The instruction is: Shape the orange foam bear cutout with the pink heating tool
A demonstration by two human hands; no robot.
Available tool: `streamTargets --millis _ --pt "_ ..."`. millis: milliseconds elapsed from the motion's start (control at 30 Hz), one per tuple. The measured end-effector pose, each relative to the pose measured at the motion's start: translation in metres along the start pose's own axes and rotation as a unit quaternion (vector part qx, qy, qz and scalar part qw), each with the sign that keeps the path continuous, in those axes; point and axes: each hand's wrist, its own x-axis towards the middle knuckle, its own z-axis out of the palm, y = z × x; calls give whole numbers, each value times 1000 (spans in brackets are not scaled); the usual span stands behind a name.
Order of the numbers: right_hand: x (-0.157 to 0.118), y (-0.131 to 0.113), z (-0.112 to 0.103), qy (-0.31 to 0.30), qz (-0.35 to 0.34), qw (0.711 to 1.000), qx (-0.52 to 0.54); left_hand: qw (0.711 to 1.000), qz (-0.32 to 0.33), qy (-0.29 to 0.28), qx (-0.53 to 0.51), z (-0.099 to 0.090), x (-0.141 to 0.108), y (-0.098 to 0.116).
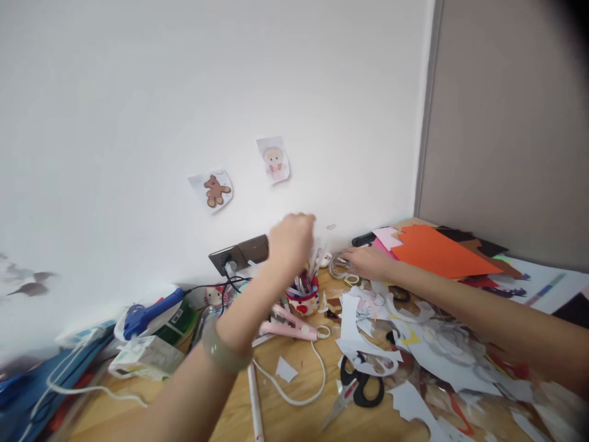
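My left hand (292, 242) is raised in front of the wall, above a decorated cup (306, 302) of pens and tools. Its fingers are curled closed, and what they hold, if anything, is hidden. A pale bangle (225, 347) circles that wrist. My right hand (368, 261) stretches to the back of the desk, fingers extended at the edge of a clear tape roll (339, 267); whether they touch it is hard to tell. Near the cup lies a pink corded tool (294, 328). Black-handled scissors (356, 390) rest on the wood in front.
Paper scraps (442, 350) cover the desk's right side, with orange paper (439, 248) behind. On the left are a blue glue gun (151, 313), a white box (146, 357) and cords. A plug sits in the wall socket (229, 259). Two drawings hang on the wall.
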Motion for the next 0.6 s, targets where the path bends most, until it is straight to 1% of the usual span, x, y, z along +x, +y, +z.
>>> streamTargets --millis 33,67,100,167,200,267,333,367,433,467,533,567,600 --pt "0 0 -2 2 -6 1000 -11 999 -25 27 7 2 13 -17" --pt "0 1 -6 8 -10 1000 -23 999 -41 22 6 7 25 -32" --pt "1 1 -11 15 -10 999 -32 999 -40 -24 -2 13 36 -45" --pt "0 1 -21 31 -8 998 -49 996 -20 -80 -22 27 52 -62" --pt "-2 1 -25 36 -8 998 -55 995 -8 -96 -31 33 57 -66" --pt "-7 1 -31 42 -8 997 -64 994 5 -102 -41 40 64 -69" --pt "-13 1 -35 47 -7 997 -68 995 2 -86 -43 38 69 -66" --pt "-16 1 -37 52 -5 996 -68 997 -3 -72 -42 32 72 -64" --pt "-21 2 -43 67 0 996 -64 999 -13 -35 -35 11 79 -60" --pt "-23 3 -48 81 6 995 -59 999 -13 -13 -32 -4 82 -59" --pt "-23 3 -62 120 21 991 -48 999 -3 27 -28 -40 87 -54" --pt "-23 2 -72 142 30 989 -43 998 13 50 -32 -60 88 -52" --pt "-22 0 -83 168 38 984 -35 994 44 83 -51 -80 87 -48"
